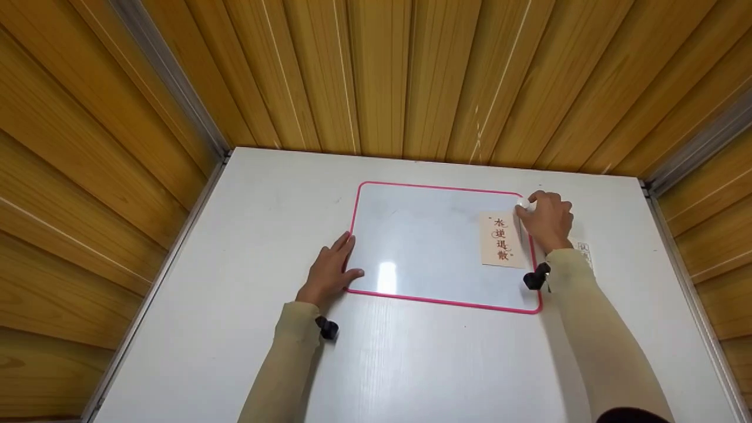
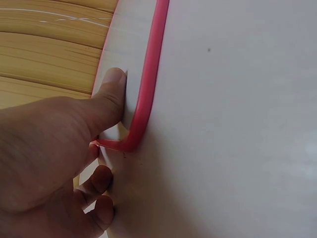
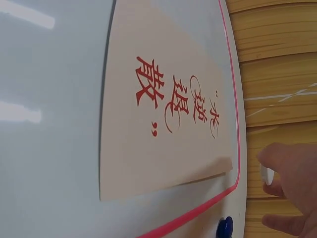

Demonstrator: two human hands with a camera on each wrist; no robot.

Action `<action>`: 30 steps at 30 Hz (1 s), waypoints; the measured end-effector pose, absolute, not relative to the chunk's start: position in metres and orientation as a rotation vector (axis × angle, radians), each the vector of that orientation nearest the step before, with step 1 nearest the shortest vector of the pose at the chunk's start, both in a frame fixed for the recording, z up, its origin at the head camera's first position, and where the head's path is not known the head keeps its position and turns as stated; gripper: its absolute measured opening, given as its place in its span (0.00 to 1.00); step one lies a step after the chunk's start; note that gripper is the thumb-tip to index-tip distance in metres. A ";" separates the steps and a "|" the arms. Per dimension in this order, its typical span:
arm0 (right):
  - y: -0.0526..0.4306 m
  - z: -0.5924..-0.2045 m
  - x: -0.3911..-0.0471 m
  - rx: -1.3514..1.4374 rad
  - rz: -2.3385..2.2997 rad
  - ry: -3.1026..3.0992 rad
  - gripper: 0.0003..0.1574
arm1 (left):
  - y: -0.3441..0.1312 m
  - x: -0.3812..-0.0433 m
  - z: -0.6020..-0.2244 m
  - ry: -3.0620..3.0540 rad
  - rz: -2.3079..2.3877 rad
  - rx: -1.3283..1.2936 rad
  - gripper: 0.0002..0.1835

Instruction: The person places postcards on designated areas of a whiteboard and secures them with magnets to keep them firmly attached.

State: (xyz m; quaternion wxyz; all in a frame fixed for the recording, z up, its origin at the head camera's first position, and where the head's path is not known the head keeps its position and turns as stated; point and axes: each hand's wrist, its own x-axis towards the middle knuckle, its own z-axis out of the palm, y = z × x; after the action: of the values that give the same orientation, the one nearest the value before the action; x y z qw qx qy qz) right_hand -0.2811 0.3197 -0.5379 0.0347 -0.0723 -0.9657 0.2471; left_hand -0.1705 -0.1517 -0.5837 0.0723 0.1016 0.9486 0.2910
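Lying pink-rimmed, whiteboard (image 1: 429,247) under flat left hand (image 1: 329,273); right hand (image 1: 547,220) fingers pinch white piece (image 1: 523,204)

The head view looks steeply down from above on the whole whiteboard (image 1: 437,247), mid-frame. The left wrist view sits close against its pink corner; the right wrist view skims close over the card (image 3: 163,109), frame centre.

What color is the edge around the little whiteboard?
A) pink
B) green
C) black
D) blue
A: the whiteboard has a pink rim all round, and the left hand rests at its near-left corner.
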 end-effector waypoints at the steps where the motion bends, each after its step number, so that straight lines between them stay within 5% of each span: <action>1: 0.318 -0.538 -0.282 -0.226 0.761 -2.976 0.26 | -0.151 -0.170 -0.583 2.851 0.877 0.302 0.46; 30: 0.291 -0.548 -0.291 -0.122 0.782 -2.992 0.24 | -0.151 -0.169 -0.578 2.843 0.904 0.288 0.45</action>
State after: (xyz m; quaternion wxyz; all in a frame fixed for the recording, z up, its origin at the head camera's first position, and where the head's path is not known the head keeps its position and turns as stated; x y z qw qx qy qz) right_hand -0.2911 0.2907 -0.5480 0.0235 -0.0394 -0.9665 0.2527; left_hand -0.1691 -0.1506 -0.5777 0.0724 0.0960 0.9461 0.3008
